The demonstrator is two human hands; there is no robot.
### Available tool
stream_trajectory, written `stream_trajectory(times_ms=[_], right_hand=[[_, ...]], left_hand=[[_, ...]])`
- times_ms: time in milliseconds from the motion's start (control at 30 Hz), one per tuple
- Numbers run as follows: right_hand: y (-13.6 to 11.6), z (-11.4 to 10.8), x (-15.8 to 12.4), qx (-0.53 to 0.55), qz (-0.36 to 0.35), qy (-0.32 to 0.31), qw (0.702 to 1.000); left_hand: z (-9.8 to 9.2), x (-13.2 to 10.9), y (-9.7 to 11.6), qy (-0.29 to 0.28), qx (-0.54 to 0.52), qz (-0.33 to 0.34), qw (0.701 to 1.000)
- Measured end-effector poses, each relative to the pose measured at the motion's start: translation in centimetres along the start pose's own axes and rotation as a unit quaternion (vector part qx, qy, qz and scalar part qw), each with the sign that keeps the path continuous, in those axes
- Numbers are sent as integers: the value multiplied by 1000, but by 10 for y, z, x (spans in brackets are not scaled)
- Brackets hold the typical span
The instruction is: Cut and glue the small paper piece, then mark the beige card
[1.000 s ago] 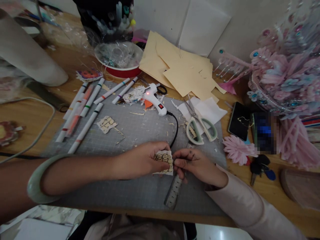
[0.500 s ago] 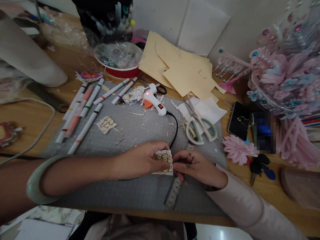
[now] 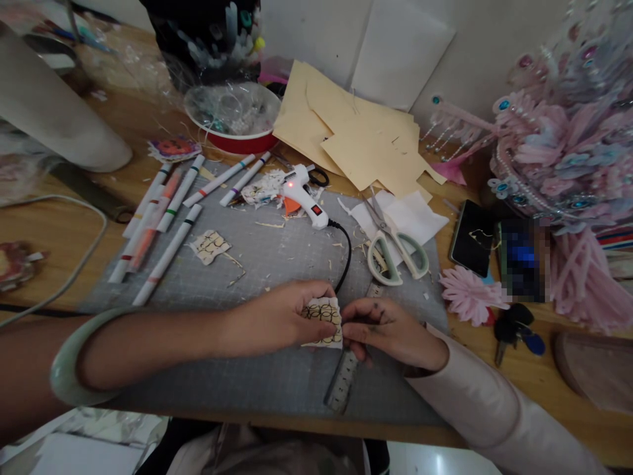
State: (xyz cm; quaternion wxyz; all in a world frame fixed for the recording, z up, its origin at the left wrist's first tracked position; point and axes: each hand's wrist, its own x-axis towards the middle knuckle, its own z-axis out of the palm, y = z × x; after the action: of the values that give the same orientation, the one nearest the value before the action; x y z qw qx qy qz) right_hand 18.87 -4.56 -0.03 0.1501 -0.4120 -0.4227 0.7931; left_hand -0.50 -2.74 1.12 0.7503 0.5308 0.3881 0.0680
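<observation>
On the wooden desk: grey gridded cutting mat, scrap-strewn.
Hands: left hand, right hand pinching small cream loop-patterned card above mat.
Hidden: steel ruler top, under right hand.

No word, brand or number can be read anywhere. The ruler, at 6 o'clock on the grey cutting mat, bears scale ticks, but its figures are too small to make out. The mat shows only printed grid lines. The patterned paper piece, just up from the ruler, carries black drawn loops, not letters; so does a second piece at 10 o'clock. The markers at 10 o'clock show colour bands only. The phone, at 3 o'clock, has an illegible gold squiggle
</observation>
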Motion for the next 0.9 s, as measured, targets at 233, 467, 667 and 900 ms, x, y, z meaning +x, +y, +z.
stream_trajectory(times_ms=[233, 467, 667, 900], right_hand=[[2, -2, 0, -7, -4, -6, 1000], [1, 2, 0, -38, -1, 14, 999], [0, 12, 0, -84, -7, 80, 993], [2, 15, 1, -97, -10, 113, 989]], left_hand=[[0, 0, 2, 1, -3, 0, 1000], [2, 0, 1, 7, -4, 2, 1000], [1, 4, -1, 21, 33, 35, 999], [2, 5, -3, 35, 72, 48, 996]])
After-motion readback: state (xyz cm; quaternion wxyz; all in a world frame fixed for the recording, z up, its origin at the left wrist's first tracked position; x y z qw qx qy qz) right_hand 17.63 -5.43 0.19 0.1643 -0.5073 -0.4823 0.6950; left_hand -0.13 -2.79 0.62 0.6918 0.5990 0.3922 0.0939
